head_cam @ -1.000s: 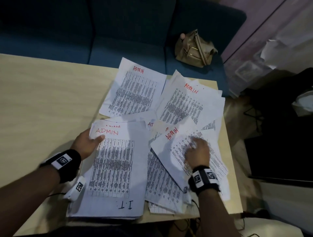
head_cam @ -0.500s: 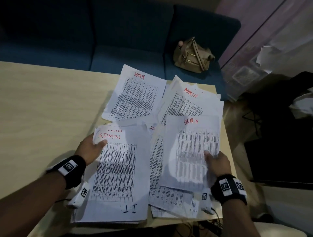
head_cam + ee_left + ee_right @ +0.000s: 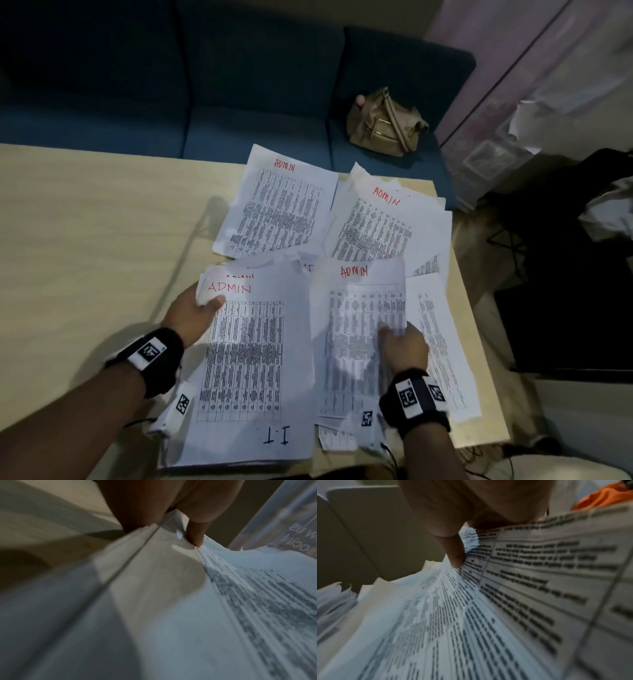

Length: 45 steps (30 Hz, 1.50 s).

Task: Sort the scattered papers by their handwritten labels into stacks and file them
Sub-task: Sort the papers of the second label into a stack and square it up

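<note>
Printed sheets with handwritten labels cover the right half of a pale wooden table (image 3: pixel 85 222). My left hand (image 3: pixel 197 310) pinches the top left corner of a stack (image 3: pixel 246 359) whose top sheet reads ADMIN in red, with I.T in blue at its near end. In the left wrist view the thumb (image 3: pixel 197 534) lies on that stack (image 3: pixel 223 615). My right hand (image 3: pixel 400 342) pinches the right edge of a single ADMIN sheet (image 3: pixel 356 329), lifted beside the stack. The right wrist view shows a finger (image 3: pixel 455 553) on this sheet (image 3: pixel 539 574). Two more ADMIN sheets (image 3: pixel 277 205) (image 3: pixel 380 222) lie farther back.
More printed sheets (image 3: pixel 442 342) lie under and right of the held sheet, near the table's right edge. A dark blue sofa (image 3: pixel 171 85) runs behind the table with a tan handbag (image 3: pixel 383 123) on it. Dark clutter sits on the floor at right.
My right hand picked an ADMIN sheet off the loose pile, turned it upright and carried it left toward the stack. The left hand kept its hold on the stack's corner.
</note>
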Motion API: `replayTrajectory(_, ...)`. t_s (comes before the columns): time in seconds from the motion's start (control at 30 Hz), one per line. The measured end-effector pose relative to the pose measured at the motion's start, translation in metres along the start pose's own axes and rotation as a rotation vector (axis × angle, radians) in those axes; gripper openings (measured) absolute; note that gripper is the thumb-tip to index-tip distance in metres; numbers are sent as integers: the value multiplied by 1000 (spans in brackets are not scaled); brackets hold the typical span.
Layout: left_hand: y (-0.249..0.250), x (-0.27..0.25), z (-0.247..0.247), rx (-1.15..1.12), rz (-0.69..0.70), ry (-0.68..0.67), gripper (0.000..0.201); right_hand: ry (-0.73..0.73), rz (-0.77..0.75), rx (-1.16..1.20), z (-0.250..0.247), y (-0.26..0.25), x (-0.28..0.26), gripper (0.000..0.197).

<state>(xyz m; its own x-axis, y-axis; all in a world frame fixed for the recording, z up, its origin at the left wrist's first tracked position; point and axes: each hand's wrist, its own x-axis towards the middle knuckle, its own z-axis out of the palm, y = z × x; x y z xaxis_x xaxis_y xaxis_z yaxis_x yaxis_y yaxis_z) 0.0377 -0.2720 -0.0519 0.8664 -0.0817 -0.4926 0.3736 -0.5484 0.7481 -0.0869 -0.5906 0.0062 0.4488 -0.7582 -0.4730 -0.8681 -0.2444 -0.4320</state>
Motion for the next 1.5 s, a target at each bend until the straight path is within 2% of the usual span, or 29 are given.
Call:
replayTrajectory(0.07,-1,0,-3,-43,0,-6,38,56,-125,-70,-13,-7,-2,22)
replayTrajectory(0.2,0,-6,-7,-115,-5,-5,36,279,-339,-62,-49,-16,4,14)
replayTrajectory(0.4,2,-11,-8,-98,14,15,46,220,-354,5,-64,-19,24,13)
replayTrajectory(0.47,1,-12,-9,-109,7,-1,48,263,-385,28,-73,-26,20,14)
replayTrajectory(0.6,-7,-9,-10,-110,-4,-5,48,440,-479,133,-105,-42,7,30)
replayTrajectory(0.77,-8,-8,-8,-168,-11,13,38,529,-607,300,-133,-65,0,20)
replayTrajectory(0.83,-7,-8,-7,-204,-12,14,36,480,-610,336,-122,-72,0,23)
replayTrajectory(0.9,-6,-7,-6,-237,-14,28,33,367,-590,304,-92,-73,2,29)
replayTrajectory(1.0,-2,-8,-7,-288,1,36,26,106,-505,239,-16,-64,4,41)
replayTrajectory(1.07,1,-10,-9,-364,19,35,23,-100,-425,299,30,-59,-7,33)
replayTrajectory(1.17,0,-13,-14,-486,-23,11,45,-274,-455,246,77,-54,-30,36)
replayTrajectory(1.27,8,-16,-17,-378,49,-11,60,-391,-429,183,98,-53,-39,52)
replayTrajectory(1.33,8,-14,-17,-271,65,21,66,-425,-445,145,100,-57,-38,62)
replayTrajectory(1.43,3,-14,-21,-264,48,33,65,-281,-538,91,94,-70,-29,84)
replayTrajectory(1.5,-1,-15,-25,-304,39,-17,68,-246,-577,127,89,-81,-23,89)
